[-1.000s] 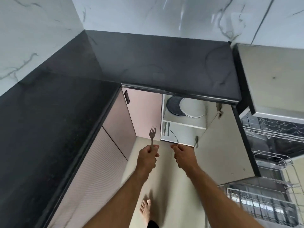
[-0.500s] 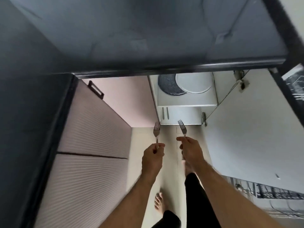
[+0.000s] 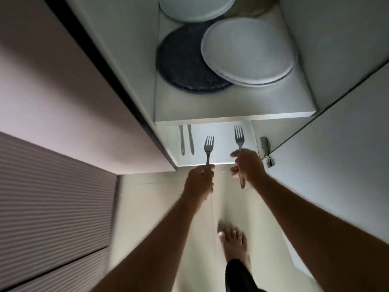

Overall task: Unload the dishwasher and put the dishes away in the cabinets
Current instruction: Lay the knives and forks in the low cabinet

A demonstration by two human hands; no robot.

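Both hands now sit closer to the open white cabinet than half a second ago, each fork's tines over the lower shelf. The left hand curls its fingers round the handle of a silver metal fork, tines upright above the knuckles. The right hand pinches a second silver fork at mid-handle between thumb and curled fingers, the handle's end hanging below the palm. Two silver table knives lie side by side on that shelf, left of the forks. On the shelf above, white round plates overlap a dark speckled round plate. The open cabinet door stands right of the hands.
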